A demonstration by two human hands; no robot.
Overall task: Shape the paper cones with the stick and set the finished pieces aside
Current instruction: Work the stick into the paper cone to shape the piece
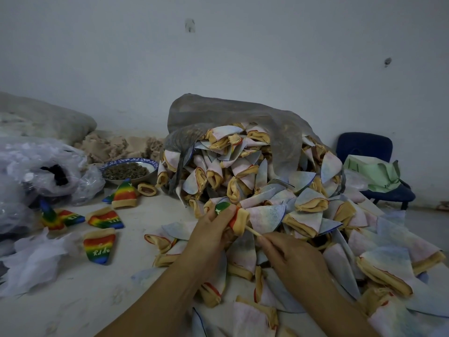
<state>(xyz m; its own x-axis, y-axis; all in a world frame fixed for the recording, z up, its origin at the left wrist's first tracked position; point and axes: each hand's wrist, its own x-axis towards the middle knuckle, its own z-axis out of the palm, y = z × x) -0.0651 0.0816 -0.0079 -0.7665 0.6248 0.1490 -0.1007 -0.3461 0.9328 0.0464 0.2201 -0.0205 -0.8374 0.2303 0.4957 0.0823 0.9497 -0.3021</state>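
My left hand (213, 229) grips a rainbow-coloured cone (230, 215) with a tan cuff, its green tip pointing up and left. A pale wooden stick (252, 231) goes into the cone's open tan end, and my right hand (291, 259) pinches its near end. A big heap of pale inside-out cones (279, 190) spills from a grey plastic bag (243, 117) behind and to the right of my hands. Several rainbow cones (99, 246) lie spread on the floor to the left.
A blue-rimmed bowl (130, 170) of dark bits stands at the left of the heap. Clear plastic bags (41, 171) and white stuffing (31, 261) fill the far left. A dark blue chair (364, 147) with a green bag (371, 173) stands at the right wall.
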